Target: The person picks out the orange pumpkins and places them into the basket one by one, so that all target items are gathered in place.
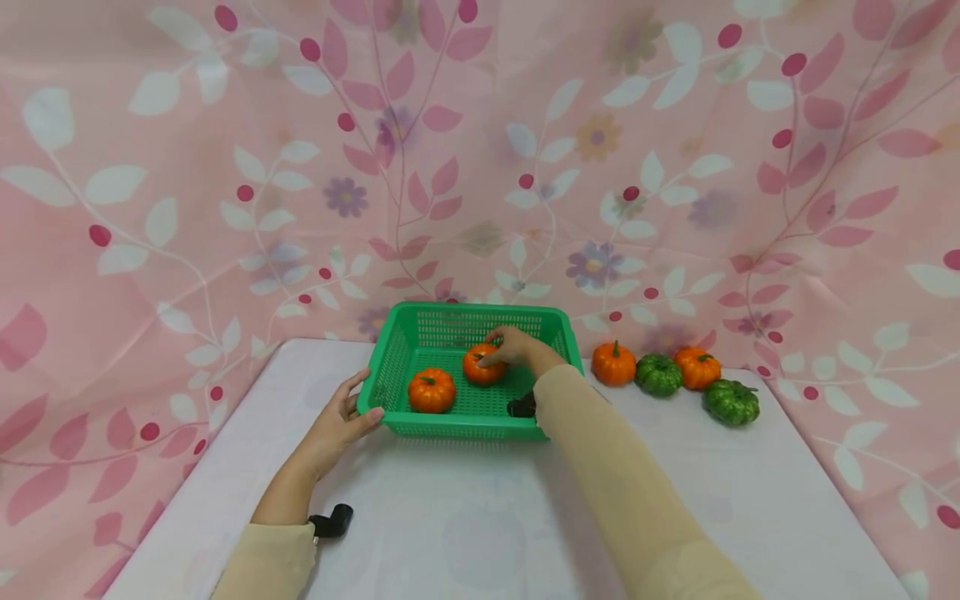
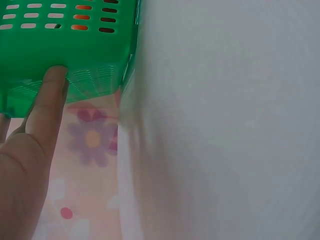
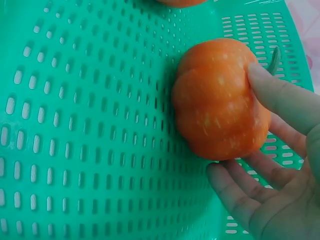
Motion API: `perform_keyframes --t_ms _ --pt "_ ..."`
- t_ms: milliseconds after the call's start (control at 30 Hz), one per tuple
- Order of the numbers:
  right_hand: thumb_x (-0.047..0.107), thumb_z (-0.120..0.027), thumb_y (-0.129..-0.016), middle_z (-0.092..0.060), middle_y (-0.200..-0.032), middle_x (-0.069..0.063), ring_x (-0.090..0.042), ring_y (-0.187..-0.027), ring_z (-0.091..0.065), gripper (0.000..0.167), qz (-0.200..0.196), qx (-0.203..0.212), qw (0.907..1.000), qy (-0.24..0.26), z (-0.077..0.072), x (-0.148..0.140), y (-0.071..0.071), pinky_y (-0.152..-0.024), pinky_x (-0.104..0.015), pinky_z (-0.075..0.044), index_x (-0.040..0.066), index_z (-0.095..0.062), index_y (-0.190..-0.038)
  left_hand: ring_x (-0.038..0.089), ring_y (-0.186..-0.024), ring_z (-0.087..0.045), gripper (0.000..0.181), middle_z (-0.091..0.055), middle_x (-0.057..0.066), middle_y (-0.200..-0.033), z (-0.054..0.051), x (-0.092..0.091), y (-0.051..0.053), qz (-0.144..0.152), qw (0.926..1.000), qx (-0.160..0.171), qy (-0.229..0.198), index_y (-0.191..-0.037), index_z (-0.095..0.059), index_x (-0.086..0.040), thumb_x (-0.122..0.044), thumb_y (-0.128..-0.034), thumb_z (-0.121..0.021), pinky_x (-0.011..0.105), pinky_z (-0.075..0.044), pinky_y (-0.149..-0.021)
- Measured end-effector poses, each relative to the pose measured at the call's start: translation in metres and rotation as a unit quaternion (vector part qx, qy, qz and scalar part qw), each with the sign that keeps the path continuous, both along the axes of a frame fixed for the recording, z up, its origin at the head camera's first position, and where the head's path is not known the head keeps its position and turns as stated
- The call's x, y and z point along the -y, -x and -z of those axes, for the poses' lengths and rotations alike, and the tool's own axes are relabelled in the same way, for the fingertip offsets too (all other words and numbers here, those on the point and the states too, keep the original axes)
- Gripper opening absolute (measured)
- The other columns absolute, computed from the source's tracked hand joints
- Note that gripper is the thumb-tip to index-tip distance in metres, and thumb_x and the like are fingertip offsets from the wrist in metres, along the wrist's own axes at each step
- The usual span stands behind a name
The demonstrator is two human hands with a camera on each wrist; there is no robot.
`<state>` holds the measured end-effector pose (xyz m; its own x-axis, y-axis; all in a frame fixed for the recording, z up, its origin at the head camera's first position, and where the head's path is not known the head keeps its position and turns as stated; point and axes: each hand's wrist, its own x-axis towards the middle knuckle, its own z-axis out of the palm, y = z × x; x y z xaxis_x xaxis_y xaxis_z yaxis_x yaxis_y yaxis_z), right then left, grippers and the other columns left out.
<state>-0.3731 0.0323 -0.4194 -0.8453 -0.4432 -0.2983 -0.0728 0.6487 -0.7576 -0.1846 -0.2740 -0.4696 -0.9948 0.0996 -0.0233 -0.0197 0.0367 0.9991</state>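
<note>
A green plastic basket (image 1: 465, 429) with slotted sides stands on the table, two small orange pumpkins inside. My right hand (image 1: 517, 348) reaches into it and holds the pumpkin (image 1: 480, 367) farther back, thumb against its side near the stem and fingers underneath. In the right wrist view, this pumpkin (image 3: 220, 100) tilts with its stem to the right. The other pumpkin (image 1: 432, 391) lies inside at the left front. At the basket's front left corner is my left hand (image 1: 337, 429). Its extended thumb touches the green rim, and its other fingers lie along the left side.
Right of the basket, an orange pumpkin (image 1: 613, 364), a green pumpkin (image 1: 659, 375), another orange pumpkin (image 1: 697, 367) and a second green pumpkin (image 1: 731, 402) stand in a row. A pale cloth (image 1: 465, 517) covers the table. Behind hangs a pink floral curtain (image 1: 480, 167).
</note>
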Motion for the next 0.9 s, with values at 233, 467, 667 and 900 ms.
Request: perform_keyframes --t_ms 233,467,667,900 --pt "0.010 -0.071 -0.094 -0.042 -0.149 -0.018 -0.035 -0.129 -0.051 0.055 0.001 0.029 0.9995 0.011 -0.004 -0.010 0.004 -0.101 -0.048 -0.050 0.006 -0.049 -0.145 0.038 -0.131 -0.047 0.086 -0.030 0.025 -0.156 0.003 0.001 0.002 0.003 1.0000 -0.005 -0.004 -0.162 -0.011 -0.021 -0.014 -0.0975 -0.068 0.029 -0.052 -0.096" --pt "0.008 -0.064 -0.099 -0.040 -0.150 -0.023 -0.041 -0.125 -0.054 0.047 0.013 0.061 0.9981 0.001 -0.007 -0.013 -0.001 -0.099 -0.046 -0.052 0.006 -0.051 -0.143 0.035 -0.129 -0.050 0.086 -0.031 0.026 -0.155 0.003 0.001 0.002 0.000 1.0000 -0.005 -0.002 -0.162 -0.011 -0.021 -0.014 -0.0976 -0.068 0.028 -0.053 -0.096" --pt "0.007 -0.062 -0.100 -0.043 -0.145 -0.023 -0.039 -0.120 -0.056 0.045 0.028 0.083 0.9958 0.027 -0.002 -0.008 0.000 -0.099 -0.045 -0.052 0.007 -0.051 -0.143 0.033 -0.128 -0.051 0.086 -0.031 0.025 -0.155 0.002 0.001 0.002 0.001 1.0000 -0.006 0.003 -0.162 -0.012 -0.022 -0.015 -0.0974 -0.068 0.029 -0.052 -0.096" --pt "0.002 -0.062 -0.098 -0.042 -0.146 -0.023 -0.035 -0.118 -0.059 0.043 0.043 0.093 0.9932 0.056 -0.001 0.001 -0.003 -0.100 -0.044 -0.051 0.003 -0.052 -0.140 0.039 -0.131 -0.047 0.086 -0.030 0.025 -0.156 0.002 0.000 0.001 0.000 1.0000 -0.003 -0.002 -0.162 -0.011 -0.022 -0.014 -0.0975 -0.068 0.029 -0.052 -0.097"
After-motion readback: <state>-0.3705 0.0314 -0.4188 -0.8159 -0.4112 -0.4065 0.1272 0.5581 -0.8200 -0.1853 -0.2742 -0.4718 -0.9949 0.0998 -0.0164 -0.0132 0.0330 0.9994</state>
